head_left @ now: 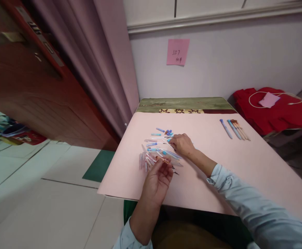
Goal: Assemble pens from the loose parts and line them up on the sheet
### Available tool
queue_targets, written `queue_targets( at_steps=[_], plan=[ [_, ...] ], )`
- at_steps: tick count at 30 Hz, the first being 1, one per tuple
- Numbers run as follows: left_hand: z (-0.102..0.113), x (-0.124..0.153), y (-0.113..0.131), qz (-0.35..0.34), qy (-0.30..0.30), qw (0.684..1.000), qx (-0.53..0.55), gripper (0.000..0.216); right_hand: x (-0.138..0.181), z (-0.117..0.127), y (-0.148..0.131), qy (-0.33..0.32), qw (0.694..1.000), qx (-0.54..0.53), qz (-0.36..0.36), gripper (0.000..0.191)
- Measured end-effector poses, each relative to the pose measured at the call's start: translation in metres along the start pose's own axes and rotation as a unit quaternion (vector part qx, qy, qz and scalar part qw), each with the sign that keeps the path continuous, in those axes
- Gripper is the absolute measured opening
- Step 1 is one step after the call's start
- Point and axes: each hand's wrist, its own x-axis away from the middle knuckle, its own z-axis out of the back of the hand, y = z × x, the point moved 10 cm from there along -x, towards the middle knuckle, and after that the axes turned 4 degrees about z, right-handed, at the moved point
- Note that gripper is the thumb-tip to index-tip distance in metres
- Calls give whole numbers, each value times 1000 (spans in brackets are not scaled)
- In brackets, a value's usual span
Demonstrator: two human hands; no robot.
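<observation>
Left hand (158,181) pinches one short orange-brown plastic tube (162,159), centre frame.
It looks light, stiff and smooth, probably best held mid-barrel. The right hand (183,145) bunches its fingertips at slim pastel plastic pen parts (154,149), too jumbled to count; whether it grips one, I cannot tell. Right of frame: one purple-blue-topped pen (226,129), one light-blue-topped pen (234,130), about three brown-topped beige pens (241,130).

Pen parts (154,149) partly hidden by left hand (158,181), door (23,79) cropped left, floor clutter (34,137) blurred
</observation>
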Motion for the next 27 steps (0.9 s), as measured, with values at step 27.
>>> queue_targets(
  at_steps=[27],
  plan=[
    [-8, 9, -3, -3, -12, 999, 30, 10, 55, 80, -3, 208, 935, -280, -62, 21]
  ],
)
